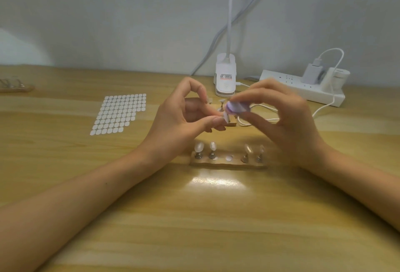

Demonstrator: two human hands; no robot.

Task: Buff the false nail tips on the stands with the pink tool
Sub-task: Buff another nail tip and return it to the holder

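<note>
A head-worn camera looks down at a pale wooden table (194, 217). Two bare forearms reach in from the lower corners, and the hands meet just above the centre of the frame.

The right hand (287, 118), right of centre, grips the pink tool (237, 107). The tool is a small block, blurred and showing pinkish-lilac. The thumb sits below it and the fingertips curl over its top. The tool sticks out to the left of that grip, towards the other hand.

The left hand (179, 120), left of centre, pinches a small white nail tip (225, 118) between the thumb and a lower finger, while the index finger arches above. The nail tip sits at the very ends of those fingers. The left end of the tool lies directly over it, apparently touching, though blur hides the exact contact.

Below the hands, nearer the viewer, a wooden stand (227, 164) lies flat on the table. It carries four clear nail tips on pegs (199, 147), two to the left and two to the right, with bare white spots between them.

A second stand (232, 123) lies behind the fingers and is mostly hidden. One peg (221, 106) rises from it.

In the left half of the frame lies a sheet of white oval stickers (121, 113). At upper centre stands a white clip lamp base (225, 77). At upper right, a white power strip (303, 91) holds a plugged-in charger (311, 72), and a white cable (324, 107) trails down towards the hands.
</note>
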